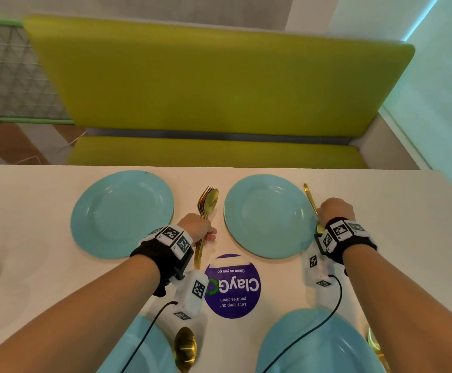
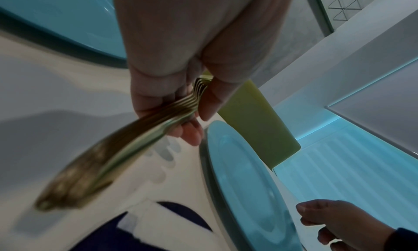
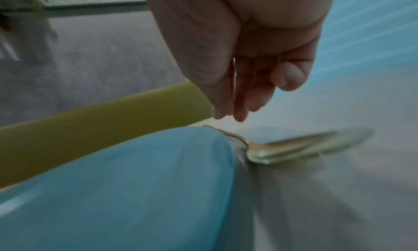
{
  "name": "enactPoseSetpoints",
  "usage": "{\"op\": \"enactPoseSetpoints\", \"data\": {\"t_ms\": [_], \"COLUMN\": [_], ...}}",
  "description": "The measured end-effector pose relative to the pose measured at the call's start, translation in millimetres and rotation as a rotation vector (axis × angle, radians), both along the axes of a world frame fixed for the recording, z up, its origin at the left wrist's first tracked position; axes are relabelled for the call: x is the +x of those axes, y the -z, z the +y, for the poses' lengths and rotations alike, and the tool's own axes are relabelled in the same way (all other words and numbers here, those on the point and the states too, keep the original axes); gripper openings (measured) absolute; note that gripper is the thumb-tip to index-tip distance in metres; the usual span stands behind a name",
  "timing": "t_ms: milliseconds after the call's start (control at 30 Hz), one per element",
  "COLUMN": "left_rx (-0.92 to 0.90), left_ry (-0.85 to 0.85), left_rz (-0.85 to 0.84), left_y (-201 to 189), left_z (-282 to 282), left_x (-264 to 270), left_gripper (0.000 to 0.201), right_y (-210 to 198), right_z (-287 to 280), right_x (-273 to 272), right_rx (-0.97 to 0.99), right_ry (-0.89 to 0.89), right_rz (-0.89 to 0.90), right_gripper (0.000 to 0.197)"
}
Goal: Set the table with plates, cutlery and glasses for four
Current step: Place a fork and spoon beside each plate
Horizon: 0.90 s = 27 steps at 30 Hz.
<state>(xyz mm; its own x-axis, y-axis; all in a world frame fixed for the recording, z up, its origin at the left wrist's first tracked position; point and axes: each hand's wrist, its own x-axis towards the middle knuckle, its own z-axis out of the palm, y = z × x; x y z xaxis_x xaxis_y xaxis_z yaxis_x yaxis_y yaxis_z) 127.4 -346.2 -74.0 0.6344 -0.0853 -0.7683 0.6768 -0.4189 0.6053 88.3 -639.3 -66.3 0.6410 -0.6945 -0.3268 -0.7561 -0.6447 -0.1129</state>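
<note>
A purple round sticker (image 1: 233, 286) lies on the white table (image 1: 17, 211) between four turquoise plates; a green bench (image 1: 219, 84) stands beyond. The left hand (image 1: 196, 227) grips a gold cutlery bundle (image 1: 206, 208) (handles stacked), bowls pointing far, between the two far plates. The right hand (image 1: 336, 210), fingers (image 3: 239, 101) loosely extended, hovers over a gold spoon (image 3: 294, 147) just right of the far right plate (image 1: 268, 216).

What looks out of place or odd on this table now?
Little stands out. The gold spoon beside the far right plate lies slightly slanted, with its bowl toward the near side. The left hand grips a cutlery bundle. No spill or damage shows, and no glasses.
</note>
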Motion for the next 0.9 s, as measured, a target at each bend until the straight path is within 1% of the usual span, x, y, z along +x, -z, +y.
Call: {"op": "enactPoseSetpoints", "data": {"t_ms": [33,100,167,233,267,333,400,500,600,700,800,900], "left_rx": [-0.003,0.000,0.023,0.028,0.022,0.003,-0.022,-0.081,-0.129,-0.155,-0.183,-0.181], "left_ry": [-0.013,-0.024,0.004,0.042,0.070,0.124,0.179,0.258,0.333,0.383,0.368,0.373], "left_rz": [-0.008,-0.025,-0.047,-0.069,-0.075,-0.083,-0.096,-0.112,-0.111,-0.109,-0.113,-0.132], "left_y": [-1,-7,-14,-21,-25,-33,-40,-52,-61,-67,-74,-77], "left_z": [1,3,6,11,14,23,35,62,97,132,160,180], "left_x": [-2,-6,-12,-19,-23,-33,-46,-67,-87,-105,-121,-129], "left_gripper": [0.021,0.016,0.009,0.017,0.022,0.024,0.022,0.014,0.010,0.018,0.022,0.019], "right_y": [-7,-23,-41,-59,-68,-84,-96,-108,-111,-103,-96,-91], "right_z": [4,16,34,56,70,100,134,189,248,299,340,367], "right_x": [-1,-4,-10,-19,-24,-38,-55,-85,-111,-133,-148,-155], "right_rx": [-0.011,-0.038,-0.053,-0.059,-0.063,-0.070,-0.049,0.060,0.114,0.139,0.161,0.126], "right_ry": [-0.035,-0.106,-0.175,-0.228,-0.252,-0.302,-0.349,-0.386,-0.440,-0.489,-0.524,-0.545], "right_rz": [0.008,0.029,0.033,0.028,0.022,0.002,-0.014,-0.044,-0.070,-0.083,-0.134,-0.145], "right_gripper": [0.021,0.030,0.037,0.040,0.040,0.039,0.039,0.035,0.033,0.032,0.030,0.029]}}
